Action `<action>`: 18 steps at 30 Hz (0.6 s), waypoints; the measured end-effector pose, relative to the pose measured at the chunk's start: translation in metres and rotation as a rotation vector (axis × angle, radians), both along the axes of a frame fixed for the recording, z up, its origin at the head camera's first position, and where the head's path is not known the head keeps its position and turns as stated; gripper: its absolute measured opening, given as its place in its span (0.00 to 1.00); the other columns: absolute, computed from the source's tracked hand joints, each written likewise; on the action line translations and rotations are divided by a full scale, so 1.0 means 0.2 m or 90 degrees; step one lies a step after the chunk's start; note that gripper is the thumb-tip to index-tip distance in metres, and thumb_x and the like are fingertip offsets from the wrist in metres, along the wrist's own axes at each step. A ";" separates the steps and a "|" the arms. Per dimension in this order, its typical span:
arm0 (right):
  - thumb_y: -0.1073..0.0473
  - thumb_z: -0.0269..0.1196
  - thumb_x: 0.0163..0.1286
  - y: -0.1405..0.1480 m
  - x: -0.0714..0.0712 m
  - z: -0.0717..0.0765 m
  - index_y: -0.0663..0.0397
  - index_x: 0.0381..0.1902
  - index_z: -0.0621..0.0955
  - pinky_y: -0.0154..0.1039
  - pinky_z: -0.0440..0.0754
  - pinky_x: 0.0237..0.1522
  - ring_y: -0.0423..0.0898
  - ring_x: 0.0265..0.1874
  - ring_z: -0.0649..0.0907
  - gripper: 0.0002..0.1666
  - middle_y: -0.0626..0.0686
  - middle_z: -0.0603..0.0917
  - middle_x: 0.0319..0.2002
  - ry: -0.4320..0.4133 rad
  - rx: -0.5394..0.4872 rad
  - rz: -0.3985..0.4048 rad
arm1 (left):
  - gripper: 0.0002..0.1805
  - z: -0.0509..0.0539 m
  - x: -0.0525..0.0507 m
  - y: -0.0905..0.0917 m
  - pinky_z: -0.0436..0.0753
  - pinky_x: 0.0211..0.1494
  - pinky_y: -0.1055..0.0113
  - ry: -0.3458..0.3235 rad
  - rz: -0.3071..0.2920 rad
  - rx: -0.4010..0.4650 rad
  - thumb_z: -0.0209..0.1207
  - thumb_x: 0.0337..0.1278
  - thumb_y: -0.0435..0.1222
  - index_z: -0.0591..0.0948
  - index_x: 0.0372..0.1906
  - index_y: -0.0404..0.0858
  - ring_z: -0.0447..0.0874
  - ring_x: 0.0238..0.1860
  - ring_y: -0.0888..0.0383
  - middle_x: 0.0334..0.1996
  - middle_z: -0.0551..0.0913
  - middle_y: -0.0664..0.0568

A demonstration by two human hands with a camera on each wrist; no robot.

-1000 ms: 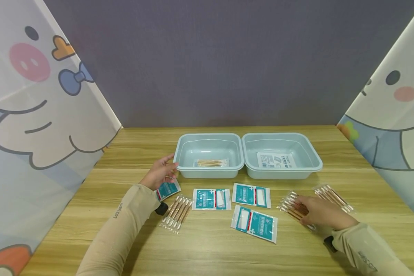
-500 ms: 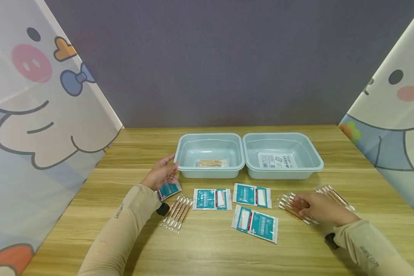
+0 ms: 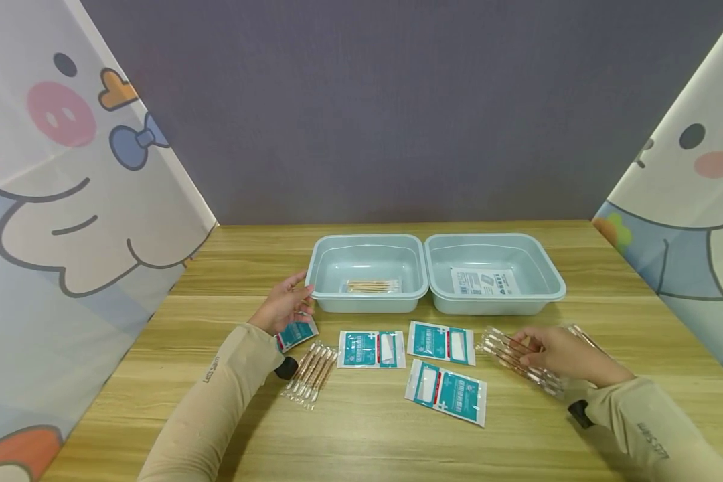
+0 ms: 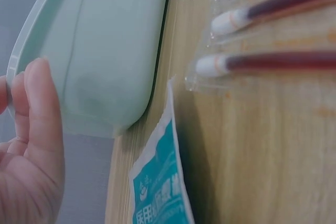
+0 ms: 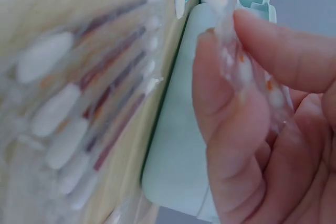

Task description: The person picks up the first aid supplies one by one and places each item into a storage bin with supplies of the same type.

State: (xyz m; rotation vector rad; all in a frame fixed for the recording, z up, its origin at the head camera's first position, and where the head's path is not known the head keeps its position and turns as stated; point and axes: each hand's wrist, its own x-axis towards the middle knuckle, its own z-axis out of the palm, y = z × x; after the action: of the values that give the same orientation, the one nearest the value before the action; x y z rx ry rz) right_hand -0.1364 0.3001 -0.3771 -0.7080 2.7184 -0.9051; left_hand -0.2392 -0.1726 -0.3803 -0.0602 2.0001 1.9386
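Note:
My right hand (image 3: 563, 351) pinches a clear pack of iodine swabs (image 3: 509, 355) between thumb and fingers. In the right wrist view, that pack (image 5: 228, 51) shows nearly edge-on between the fingertips, and another swab pack (image 5: 89, 93) lies to the left. My left hand (image 3: 282, 304) touches the rim at the left side of the left pale-blue plastic basin (image 3: 367, 304); in the left wrist view, its fingers (image 4: 42, 103) stand at the basin's outer wall. A teal dressing packet (image 3: 297, 332) lies partly hidden under that hand.
The left basin holds a pack of wooden-stick swabs (image 3: 373, 286). Inside the adjoining right basin (image 3: 494, 306) lies a white printed packet (image 3: 485, 281). Several teal packets (image 3: 371, 349) and a swab pack (image 3: 311, 375) are spread on the wooden table (image 3: 361, 442) in front.
My right hand has drawn the swab pack slightly back and up, and its fingers now pinch it near its upper edge. The other pack behind is more hidden. The left hand stays put.

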 end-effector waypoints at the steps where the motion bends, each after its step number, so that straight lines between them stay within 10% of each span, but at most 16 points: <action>1: 0.70 0.66 0.59 -0.01 0.00 0.00 0.66 0.40 0.78 0.31 0.70 0.18 0.31 0.18 0.70 0.11 0.42 0.76 0.22 -0.002 -0.007 0.001 | 0.33 0.00 0.00 0.00 0.81 0.26 0.70 0.001 0.000 0.002 0.48 0.73 0.35 0.50 0.76 0.40 0.76 0.19 0.63 0.26 0.74 0.51; 18: 0.69 0.64 0.62 -0.11 -0.06 0.04 0.66 0.43 0.77 0.32 0.70 0.16 0.33 0.16 0.70 0.12 0.44 0.74 0.22 -0.015 -0.057 0.002 | 0.33 0.00 0.00 0.00 0.80 0.25 0.70 -0.001 -0.004 -0.008 0.47 0.73 0.36 0.49 0.76 0.42 0.76 0.20 0.63 0.27 0.75 0.51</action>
State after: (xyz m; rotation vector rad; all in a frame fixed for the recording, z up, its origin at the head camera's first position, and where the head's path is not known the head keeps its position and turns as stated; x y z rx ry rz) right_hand -0.1493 0.2781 -0.3688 -0.7133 2.6692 -1.0345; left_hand -0.2387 -0.1728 -0.3809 -0.0577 2.0087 1.9219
